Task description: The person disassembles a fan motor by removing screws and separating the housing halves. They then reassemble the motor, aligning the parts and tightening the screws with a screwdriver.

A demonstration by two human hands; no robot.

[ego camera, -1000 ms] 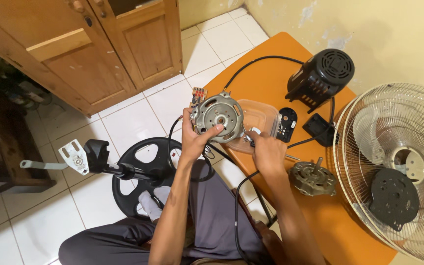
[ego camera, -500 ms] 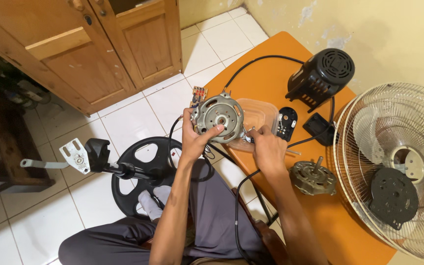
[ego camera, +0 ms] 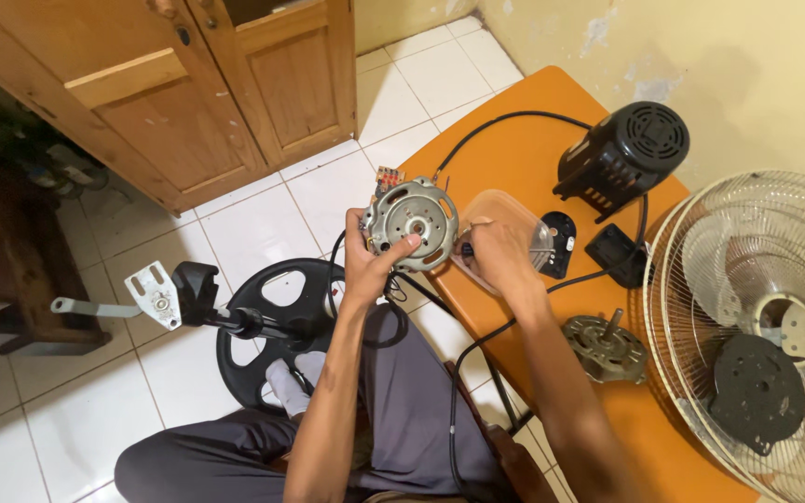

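At the far left we see a dark wooden bench (ego camera: 6,270) on the white tiled floor (ego camera: 76,410), with a wooden cupboard (ego camera: 170,93) behind it. Next comes a fan stand lying flat: a grey bracket (ego camera: 153,295) on a black pole (ego camera: 235,321) running to a round black base (ego camera: 277,326), which sits just ahead of our white-socked feet (ego camera: 295,382).

Our left hand (ego camera: 370,270) grips a round silver motor (ego camera: 412,222) from below, thumb pressed on its face, holding it up at the near edge of the orange table (ego camera: 514,158). A small circuit board (ego camera: 387,177) juts from the motor's top. Our right hand (ego camera: 500,261) is curled around a dark-handled tool (ego camera: 466,250) whose tip points at the motor's right side; the tip itself is hidden. Under this hand lies a clear plastic lid (ego camera: 505,210), partly covered by the fingers.

A black cable (ego camera: 505,121) loops across the table behind the motor and another runs down past our knees. Right of the hand lies a small black plate (ego camera: 559,244), then a black square part (ego camera: 615,253). Behind them stands a black motor cover (ego camera: 626,154). Nearer us rests a second, bare motor (ego camera: 606,346) with its shaft up. At the far right a wire fan grille (ego camera: 757,326) overhangs the table, a black disc (ego camera: 757,391) lying in it.
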